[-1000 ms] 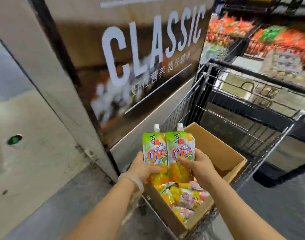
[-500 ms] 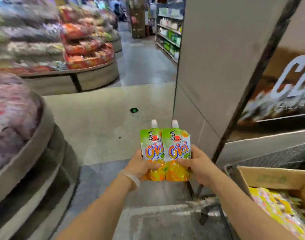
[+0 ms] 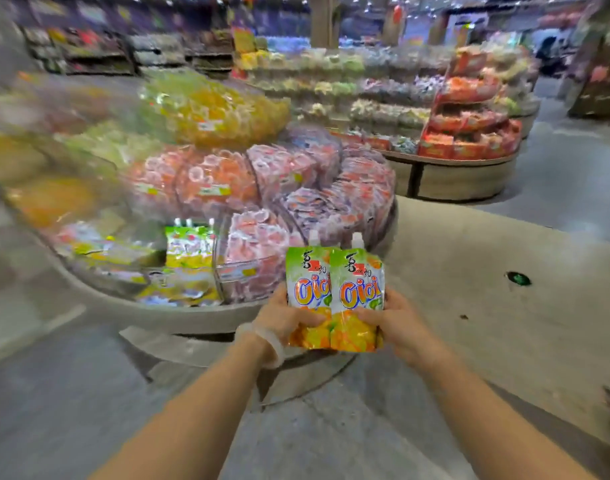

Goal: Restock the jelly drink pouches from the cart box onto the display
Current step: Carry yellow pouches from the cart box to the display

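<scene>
Holding two jelly drink pouches (image 3: 334, 296) upright side by side, my left hand (image 3: 285, 317) gripping one, my right hand (image 3: 397, 323) the other, round display (image 3: 206, 317) just ahead.

Both jelly drink pouches (image 3: 334, 299) read "Cici" in orange letters; display price tags are blurred.

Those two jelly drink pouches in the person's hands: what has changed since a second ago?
The person has turned left, from the cart box to the round display, carrying the two pouches along; matching green pouches stand there. The cart and box are out of view now. Nothing was let go: the left hand and the right hand still grip the pair side by side, upright, spouts up.
</scene>
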{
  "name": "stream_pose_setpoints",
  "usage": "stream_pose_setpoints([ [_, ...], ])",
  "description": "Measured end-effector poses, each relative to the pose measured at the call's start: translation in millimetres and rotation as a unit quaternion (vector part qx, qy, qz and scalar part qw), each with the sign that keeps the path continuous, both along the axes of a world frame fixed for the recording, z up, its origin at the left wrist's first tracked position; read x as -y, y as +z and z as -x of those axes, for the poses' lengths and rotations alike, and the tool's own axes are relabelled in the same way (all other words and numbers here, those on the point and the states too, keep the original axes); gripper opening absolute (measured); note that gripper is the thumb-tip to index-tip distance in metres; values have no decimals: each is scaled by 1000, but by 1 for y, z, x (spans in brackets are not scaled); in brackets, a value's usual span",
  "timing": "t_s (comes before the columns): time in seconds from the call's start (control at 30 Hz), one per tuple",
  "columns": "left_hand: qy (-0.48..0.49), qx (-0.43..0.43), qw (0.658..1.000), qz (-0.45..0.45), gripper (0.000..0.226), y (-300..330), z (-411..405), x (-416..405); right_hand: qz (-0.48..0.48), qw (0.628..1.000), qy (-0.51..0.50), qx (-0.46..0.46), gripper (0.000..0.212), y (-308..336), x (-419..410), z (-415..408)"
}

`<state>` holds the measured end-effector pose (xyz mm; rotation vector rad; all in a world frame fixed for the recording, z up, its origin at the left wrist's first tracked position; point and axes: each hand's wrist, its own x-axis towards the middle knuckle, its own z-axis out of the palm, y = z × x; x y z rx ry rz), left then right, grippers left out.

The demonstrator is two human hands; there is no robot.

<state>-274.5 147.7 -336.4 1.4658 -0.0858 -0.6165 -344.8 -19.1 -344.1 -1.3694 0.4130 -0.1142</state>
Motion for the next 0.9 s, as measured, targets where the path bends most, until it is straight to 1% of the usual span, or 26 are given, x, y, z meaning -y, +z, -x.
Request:
stream_pose_setpoints([
  [0.07, 43, 14, 999, -2, 60, 7, -20, -40, 14, 999, 38, 7, 33, 6, -34, -37],
  [0.13, 89, 19, 996, -1, 54, 9, -40, -76, 24, 996, 79, 10, 32, 11, -66, -71],
  [0.27, 154, 3, 988, 14, 49, 3, -79, -132, 31, 988, 154, 6, 33, 10, -120, -133],
  [0.37, 191, -8, 981, 25, 45, -8, -115, -161, 28, 982, 189, -5, 35, -2, -152, -183],
  [0.47, 231, -14, 972, 31, 36, -14, -160, -183, 27, 978, 205, -19, 33, -12, -177, -240],
  [0.57, 258, -16, 966, 21, 33, -14, -212, -202, 33, 976, 210, -37, 41, -14, -197, -297],
  [0.63, 268, -14, 963, 11, 30, -9, -247, -214, 35, 975, 219, -35, 43, -12, -207, -335],
  [0.7, 262, -1, 965, -11, 21, -4, -281, -226, 37, 975, 216, -28, 41, -8, -218, -372],
  [0.77, 264, -1, 964, -19, 23, 1, -312, -236, 45, 976, 214, -19, 38, -4, -229, -405],
  [0.9, 280, -1, 960, 5, 28, 1, -375, -254, 39, 979, 201, -4, 34, -5, -243, -461],
])
